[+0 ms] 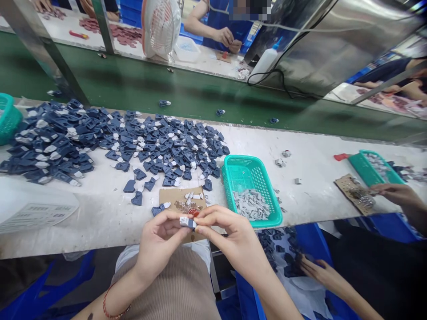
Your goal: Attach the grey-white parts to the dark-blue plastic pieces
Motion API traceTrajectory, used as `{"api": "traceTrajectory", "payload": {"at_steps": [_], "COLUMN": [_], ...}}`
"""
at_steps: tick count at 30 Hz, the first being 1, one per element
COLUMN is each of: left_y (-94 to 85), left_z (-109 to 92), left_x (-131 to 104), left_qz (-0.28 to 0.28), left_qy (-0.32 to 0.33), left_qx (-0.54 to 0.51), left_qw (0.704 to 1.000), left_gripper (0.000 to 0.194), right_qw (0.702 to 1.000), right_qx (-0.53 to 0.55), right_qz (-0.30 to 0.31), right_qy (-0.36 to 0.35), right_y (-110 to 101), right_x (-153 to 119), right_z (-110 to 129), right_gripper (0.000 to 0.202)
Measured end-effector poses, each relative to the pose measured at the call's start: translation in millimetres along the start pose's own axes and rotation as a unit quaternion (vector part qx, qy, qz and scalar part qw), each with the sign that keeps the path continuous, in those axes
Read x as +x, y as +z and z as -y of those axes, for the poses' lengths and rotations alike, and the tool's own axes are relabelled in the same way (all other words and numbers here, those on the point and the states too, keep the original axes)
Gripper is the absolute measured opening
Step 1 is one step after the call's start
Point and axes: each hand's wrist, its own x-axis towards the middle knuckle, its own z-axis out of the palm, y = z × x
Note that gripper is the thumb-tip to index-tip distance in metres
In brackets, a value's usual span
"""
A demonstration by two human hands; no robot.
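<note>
Between my two hands, at the near edge of the table, is a small dark blue part with a light grey piece on it [187, 222]. My left hand [160, 242] pinches it from the left, and my right hand [230, 231] grips it from the right. Just behind them lies a brown cardboard piece [167, 195] with small grey pieces and something red on it. Right of the cardboard stands a green basket [245, 162] holding many grey pieces [251, 204]. A large pile of blue parts [147, 138] spreads across the table behind and to the left.
A white container [33, 204] stands at the left, near a second green basket [8, 118]. Behind the table [310, 151] runs a green belt [126, 84] with scattered blue parts. At the right, a person's hands [396, 193] work near another basket [362, 166].
</note>
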Motion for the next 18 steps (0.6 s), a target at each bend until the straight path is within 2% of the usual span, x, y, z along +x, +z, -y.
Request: {"api": "traceTrajectory", "payload": {"at_steps": [4, 8, 11, 13, 16, 18], "left_y": [1.5, 5.8, 8.7, 8.8, 6.0, 3.0], "left_z": [-8.8, -11.5, -6.6, -3.8, -4.7, -7.9], "left_x": [3.7, 4.6, 5.5, 7.0, 9.7, 11.0], "left_qz": [0.005, -0.015, -0.027, -0.036, -0.028, 0.003], "left_qy": [0.017, 0.048, 0.041, 0.061, 0.141, 0.223], "left_qx": [-0.006, 0.036, 0.029, 0.047, 0.136, 0.211], "left_qw": [1.000, 0.998, 0.998, 0.996, 0.980, 0.952], "left_gripper": [0.012, 0.010, 0.012, 0.012, 0.013, 0.022], "right_qw": [0.979, 0.954, 0.958, 0.969, 0.976, 0.976], "right_qx": [0.185, 0.278, 0.265, 0.226, 0.192, 0.190], "right_qz": [0.006, 0.008, -0.011, -0.043, -0.065, -0.069], "right_qy": [0.088, 0.113, 0.105, 0.089, 0.082, 0.082], "right_y": [9.2, 28.1, 39.9, 43.8, 45.0, 44.6], "right_x": [1.7, 0.9, 2.2, 4.1, 6.3, 6.7], "right_z": [-14.3, -16.5, -12.7, -11.6, -12.3, -12.3], "right_gripper": [0.021, 0.037, 0.038, 0.036, 0.039, 0.042]}}
